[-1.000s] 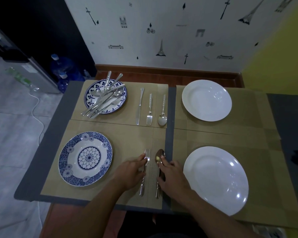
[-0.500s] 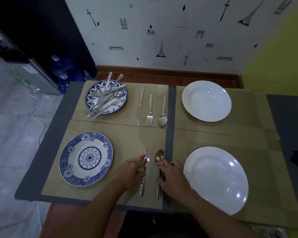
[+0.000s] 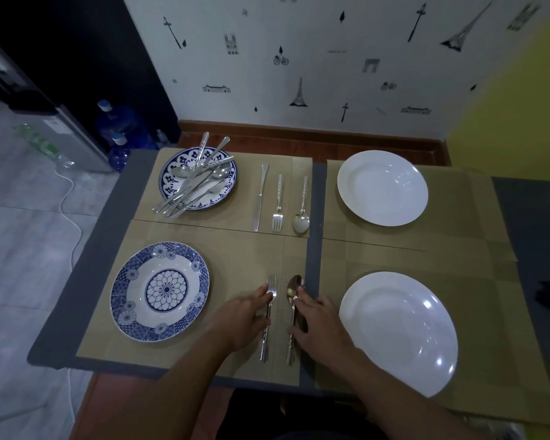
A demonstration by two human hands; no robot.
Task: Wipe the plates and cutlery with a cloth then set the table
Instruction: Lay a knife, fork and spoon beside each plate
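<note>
The left hand's (image 3: 242, 322) forefinger and thumb lie lightly extended against the left side of a silver metal fork (image 3: 272, 282), touching its neck and handle without wrapping round it. The right hand's (image 3: 323, 328) forefinger and thumb rest the same way against the right side of a silver metal spoon (image 3: 294, 284). Fork and spoon lie flat and parallel, just apart, heads pointing away, on the right edge of a tan woven placemat (image 3: 235, 255). To their left on that mat sits a round blue-and-white patterned plate (image 3: 159, 292); to their right, on the next mat, a plain white round plate (image 3: 400, 331). Farther away, a table knife (image 3: 260, 198), a second fork (image 3: 278, 204) and a second spoon (image 3: 301, 214) lie side by side. Left of them, a smaller blue-and-white plate (image 3: 224, 194) carries a loose heap of cutlery (image 3: 194, 182). A second white plate (image 3: 382, 187) sits at the far right. Everything rests on a dark grey table (image 3: 86, 281).
</note>
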